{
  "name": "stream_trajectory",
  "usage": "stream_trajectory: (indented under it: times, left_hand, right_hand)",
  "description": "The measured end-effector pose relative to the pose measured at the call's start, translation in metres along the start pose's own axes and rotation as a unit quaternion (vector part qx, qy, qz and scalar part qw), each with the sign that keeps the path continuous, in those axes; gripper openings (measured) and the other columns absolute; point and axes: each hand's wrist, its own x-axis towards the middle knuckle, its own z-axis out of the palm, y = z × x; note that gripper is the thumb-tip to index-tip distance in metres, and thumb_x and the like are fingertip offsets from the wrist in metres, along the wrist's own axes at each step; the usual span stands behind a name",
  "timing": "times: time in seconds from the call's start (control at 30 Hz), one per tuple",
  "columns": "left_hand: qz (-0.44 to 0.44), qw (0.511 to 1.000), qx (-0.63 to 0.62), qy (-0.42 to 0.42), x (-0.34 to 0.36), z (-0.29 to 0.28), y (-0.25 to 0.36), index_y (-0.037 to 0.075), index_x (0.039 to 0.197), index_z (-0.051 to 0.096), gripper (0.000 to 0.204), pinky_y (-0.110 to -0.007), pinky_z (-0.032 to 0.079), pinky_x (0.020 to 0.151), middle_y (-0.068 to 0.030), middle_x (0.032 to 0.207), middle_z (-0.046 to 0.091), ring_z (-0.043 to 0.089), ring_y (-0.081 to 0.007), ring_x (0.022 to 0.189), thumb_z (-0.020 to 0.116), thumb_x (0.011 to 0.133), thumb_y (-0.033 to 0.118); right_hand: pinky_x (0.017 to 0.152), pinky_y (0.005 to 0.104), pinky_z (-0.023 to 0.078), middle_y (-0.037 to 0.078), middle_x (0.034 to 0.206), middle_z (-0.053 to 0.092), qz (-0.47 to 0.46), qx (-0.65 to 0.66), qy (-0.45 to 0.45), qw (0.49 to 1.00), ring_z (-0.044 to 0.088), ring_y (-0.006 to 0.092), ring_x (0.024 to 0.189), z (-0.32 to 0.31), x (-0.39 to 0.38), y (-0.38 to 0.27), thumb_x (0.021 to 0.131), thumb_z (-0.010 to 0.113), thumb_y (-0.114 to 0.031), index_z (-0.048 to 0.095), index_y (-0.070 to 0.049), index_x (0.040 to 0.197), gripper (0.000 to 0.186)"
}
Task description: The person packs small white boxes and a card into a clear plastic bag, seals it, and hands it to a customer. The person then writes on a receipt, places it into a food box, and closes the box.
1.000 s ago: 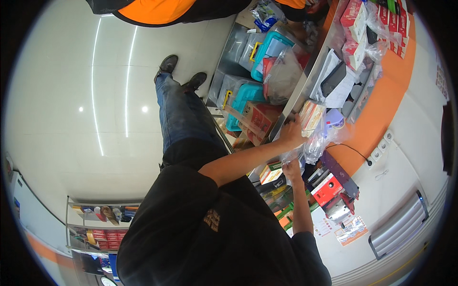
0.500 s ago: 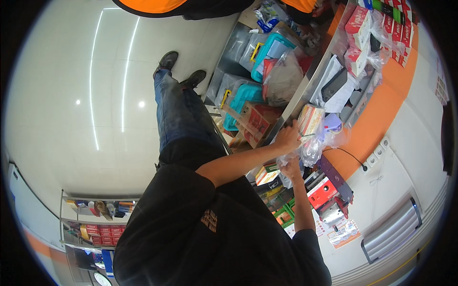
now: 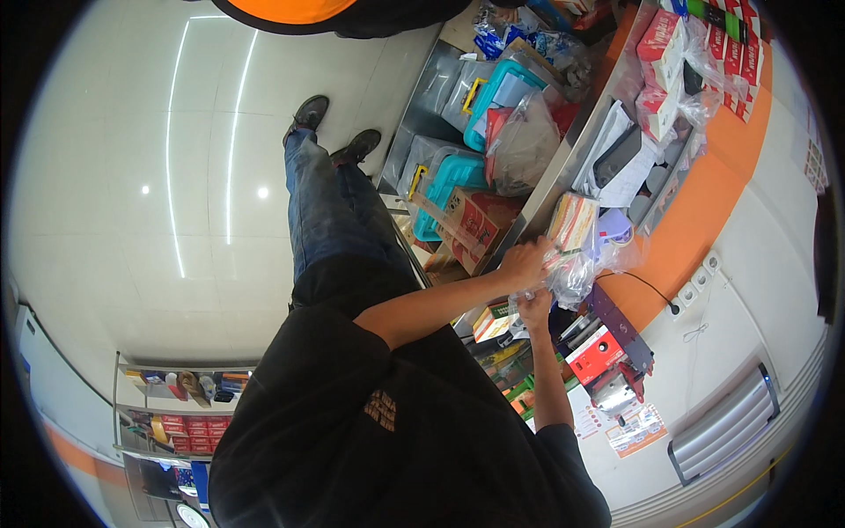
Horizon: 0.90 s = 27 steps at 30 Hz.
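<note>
A clear plastic bag [image 3: 574,280] lies crumpled at the counter's edge, around or against the lower end of a white, orange and yellow box [image 3: 574,220]. My left hand [image 3: 525,262] is at the near side of the bag, its fingers bent and closed on the plastic just below the box. Right beside it, my right hand [image 3: 534,310] is closed in a pinch on a lower part of the same bag. Beneath my hands, a smaller white and yellow box [image 3: 493,322] rests among other goods. A purple and white roll [image 3: 614,225] sits to the right of the larger box.
Papers with a black case [image 3: 616,157] lie farther along the counter, before bagged red and white boxes [image 3: 662,53]. Turquoise-lidded bins [image 3: 453,180] and a red-brown carton [image 3: 475,231] fill the shelf below. A red machine [image 3: 598,354] stands at right. A person in orange and black [image 3: 290,11] is at the top.
My left hand has shifted slightly down and left off the box's side, onto the plastic. My right hand has barely moved. The orange sleeve and hand above the shelf have left the view.
</note>
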Motion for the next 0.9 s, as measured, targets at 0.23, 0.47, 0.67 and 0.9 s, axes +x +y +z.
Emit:
stream_trajectory:
  times: [0.23,0.47,0.67,0.9]
  left_hand:
    - [0.025,0.998,-0.016,0.053,-0.004,-0.001,0.008,-0.008,0.124,0.034,0.067,-0.048,0.051,0.064,-0.0267,0.089,0.055,0.061,-0.0451,0.072,0.064,0.08,0.031]
    - [0.026,0.993,-0.06,0.098,0.003,0.002,0.006,-0.006,0.121,0.035,0.082,-0.046,0.052,0.068,-0.0299,0.092,0.059,0.062,-0.0443,0.08,0.075,0.068,0.042]
    - [-0.053,0.999,0.001,-0.005,0.007,-0.012,0.012,-0.005,0.11,0.048,0.072,-0.046,0.053,0.072,-0.0256,0.087,0.064,0.064,-0.04,0.084,0.077,0.062,0.041]
    - [-0.078,0.997,0.025,0.013,-0.019,-0.015,0.019,-0.005,0.102,0.052,0.062,-0.047,0.053,0.073,-0.0258,0.089,0.064,0.065,-0.0394,0.085,0.072,0.066,0.041]
  right_hand:
    - [0.08,0.0393,0.048,0.022,0.102,0.063,-0.056,-0.026,-0.007,0.998,0.061,0.0387,0.096,-0.002,0.006,0.004,0.073,0.064,-0.009,0.059,0.001,0.109,0.038]
    - [0.079,0.0387,0.048,0.022,0.104,0.063,-0.072,-0.013,-0.034,0.997,0.061,0.0374,0.096,-0.003,0.001,0.005,0.077,0.065,-0.009,0.056,0.0,0.113,0.038]
    - [0.072,0.0378,0.049,0.022,0.103,0.062,-0.073,0.006,-0.024,0.997,0.063,0.0327,0.091,-0.007,0.006,-0.02,0.077,0.068,-0.011,0.057,0.0,0.113,0.039]
    - [0.069,0.0388,0.05,0.024,0.109,0.058,-0.028,-0.026,-0.043,0.998,0.063,0.0328,0.089,-0.032,-0.026,0.011,0.081,0.062,-0.017,0.05,0.001,0.12,0.045]
